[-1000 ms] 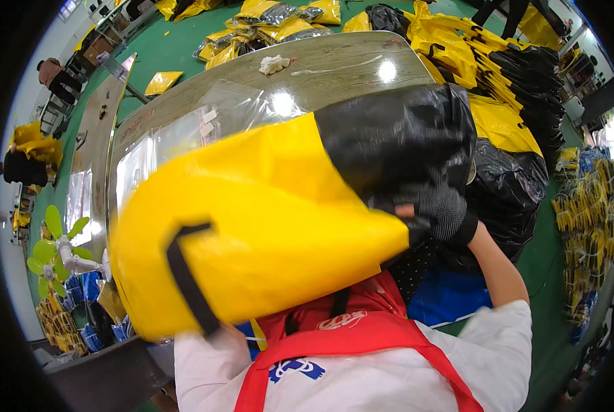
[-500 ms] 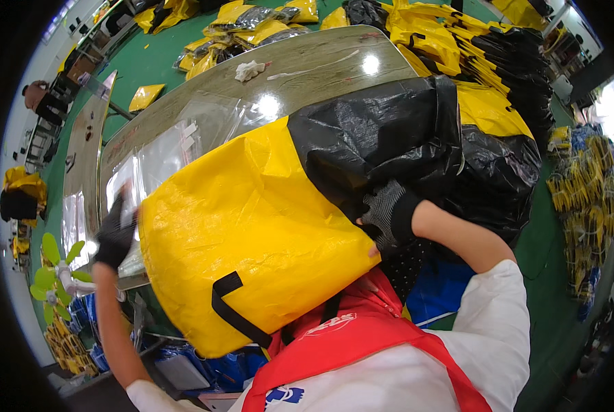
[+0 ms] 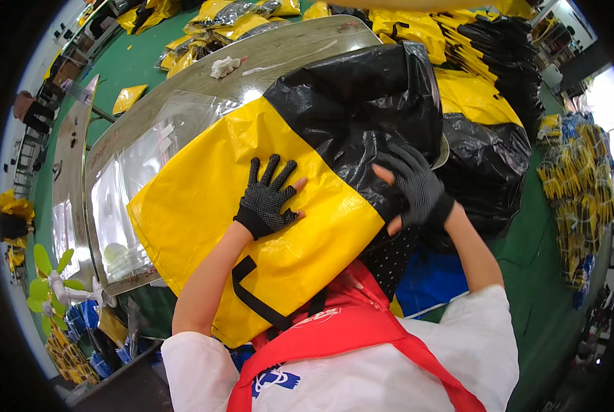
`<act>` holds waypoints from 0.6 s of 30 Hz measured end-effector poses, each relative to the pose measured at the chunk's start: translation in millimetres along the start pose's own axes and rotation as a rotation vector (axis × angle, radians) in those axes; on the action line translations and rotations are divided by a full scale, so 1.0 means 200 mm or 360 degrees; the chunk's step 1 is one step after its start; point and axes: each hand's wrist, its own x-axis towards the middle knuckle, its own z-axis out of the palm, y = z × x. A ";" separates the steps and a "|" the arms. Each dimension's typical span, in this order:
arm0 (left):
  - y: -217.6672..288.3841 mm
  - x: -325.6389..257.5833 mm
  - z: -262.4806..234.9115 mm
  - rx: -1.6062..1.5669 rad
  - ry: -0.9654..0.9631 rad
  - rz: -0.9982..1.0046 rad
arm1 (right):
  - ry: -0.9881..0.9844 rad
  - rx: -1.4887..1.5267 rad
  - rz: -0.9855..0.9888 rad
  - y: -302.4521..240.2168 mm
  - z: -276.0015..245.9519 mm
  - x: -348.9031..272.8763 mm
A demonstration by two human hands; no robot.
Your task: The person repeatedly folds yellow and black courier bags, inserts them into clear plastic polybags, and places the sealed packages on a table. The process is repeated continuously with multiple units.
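A large yellow and black bag (image 3: 204,199) lies flat across the near side of the table, its black part toward the far right. A black strap (image 3: 259,299) runs along its near yellow edge. My left hand (image 3: 267,199), in a black dotted glove with some bare fingertips, rests spread on the yellow part. My right hand (image 3: 415,187), gloved alike, lies on the black part near the seam between the colours, fingers apart. Neither hand grips anything. The bag's near edge hangs over the table edge toward my red apron (image 3: 334,323).
Clear plastic sleeves (image 3: 125,199) lie on the table (image 3: 279,51) at left, with a crumpled white scrap (image 3: 224,66) farther back. More yellow and black bags (image 3: 485,165) are stacked at right. A green fan (image 3: 53,285) stands at lower left; strapped bundles (image 3: 578,178) stand at far right.
My left hand has come from the bag's left edge onto its yellow middle and spread out. My right hand has moved up from the near edge onto the black part and opened.
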 end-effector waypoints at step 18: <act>-0.06 0.36 -0.09 -0.0476 0.0181 0.0653 | 0.0228 -0.0062 0.0180 -0.47 -0.07 0.03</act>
